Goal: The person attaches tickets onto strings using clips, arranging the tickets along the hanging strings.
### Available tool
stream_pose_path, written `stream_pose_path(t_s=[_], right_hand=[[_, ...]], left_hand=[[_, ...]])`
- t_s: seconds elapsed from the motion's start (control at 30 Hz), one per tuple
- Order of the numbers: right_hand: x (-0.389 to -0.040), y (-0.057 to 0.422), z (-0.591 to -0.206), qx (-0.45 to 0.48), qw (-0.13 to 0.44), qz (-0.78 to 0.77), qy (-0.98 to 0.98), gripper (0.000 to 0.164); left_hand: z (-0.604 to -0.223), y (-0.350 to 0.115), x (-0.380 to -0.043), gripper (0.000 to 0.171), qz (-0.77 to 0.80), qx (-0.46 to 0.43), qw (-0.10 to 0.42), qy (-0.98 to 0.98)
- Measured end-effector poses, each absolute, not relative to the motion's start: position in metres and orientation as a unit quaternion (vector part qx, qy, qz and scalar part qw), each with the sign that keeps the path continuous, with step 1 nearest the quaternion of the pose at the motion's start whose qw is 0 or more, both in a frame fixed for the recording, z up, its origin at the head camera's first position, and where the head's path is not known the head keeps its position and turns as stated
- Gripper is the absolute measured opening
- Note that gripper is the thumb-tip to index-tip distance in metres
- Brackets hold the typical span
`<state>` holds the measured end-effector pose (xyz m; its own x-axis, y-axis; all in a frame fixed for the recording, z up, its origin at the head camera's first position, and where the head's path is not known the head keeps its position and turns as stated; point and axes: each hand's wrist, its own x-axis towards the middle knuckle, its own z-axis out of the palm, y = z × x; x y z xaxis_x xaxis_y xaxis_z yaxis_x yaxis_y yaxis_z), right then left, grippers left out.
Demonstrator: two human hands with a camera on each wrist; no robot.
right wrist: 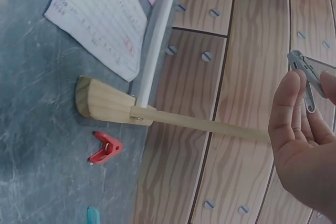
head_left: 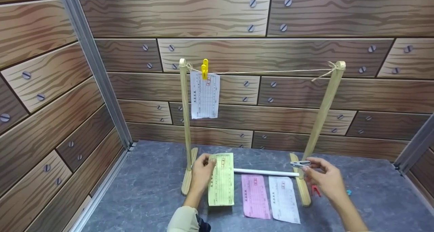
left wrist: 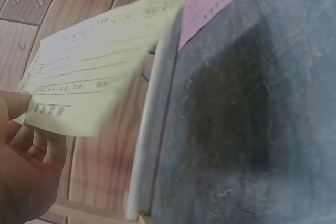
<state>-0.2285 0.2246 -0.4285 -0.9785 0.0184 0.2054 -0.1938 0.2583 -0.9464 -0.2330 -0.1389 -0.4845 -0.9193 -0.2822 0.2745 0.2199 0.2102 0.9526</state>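
Observation:
Between thumb and fingers, my left hand (head_left: 202, 172) pinches a yellow printed slip (head_left: 222, 184) by its upper left edge, lifted off the table with its shadow below. My right hand (head_left: 326, 177) holds a grey clothespin (right wrist: 307, 80) near the right post. On the table lie a pink slip (head_left: 256, 196) and a white slip (head_left: 284, 198), side by side in front of the white crossbar (head_left: 266, 172). Another white slip (head_left: 205, 96) hangs from the string (head_left: 271, 71) at its left end, clipped by a yellow clothespin (head_left: 204, 69).
Two wooden posts, left (head_left: 185, 117) and right (head_left: 323, 113), stand on flat feet with the string tied between their tops. A red clothespin (right wrist: 106, 147) and a teal piece (right wrist: 93, 215) lie right of the stand. Wood-patterned walls (head_left: 217, 15) enclose the grey tabletop (head_left: 152, 181).

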Motion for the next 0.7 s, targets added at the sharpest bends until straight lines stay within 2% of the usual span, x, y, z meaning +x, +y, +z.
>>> stream_pose_path(t_s=[0.53, 0.7], right_hand=[[-0.233, 0.197, -0.408, 0.093, 0.096, 0.632, -0.763, 0.042], [-0.235, 0.190, -0.399, 0.100, 0.089, 0.644, -0.754, 0.041]], left_hand=[[-0.456, -0.139, -0.240, 0.016, -0.618, -0.041, 0.245, -0.746], [-0.434, -0.133, -0.233, 0.017, -0.617, -0.048, 0.253, -0.743]])
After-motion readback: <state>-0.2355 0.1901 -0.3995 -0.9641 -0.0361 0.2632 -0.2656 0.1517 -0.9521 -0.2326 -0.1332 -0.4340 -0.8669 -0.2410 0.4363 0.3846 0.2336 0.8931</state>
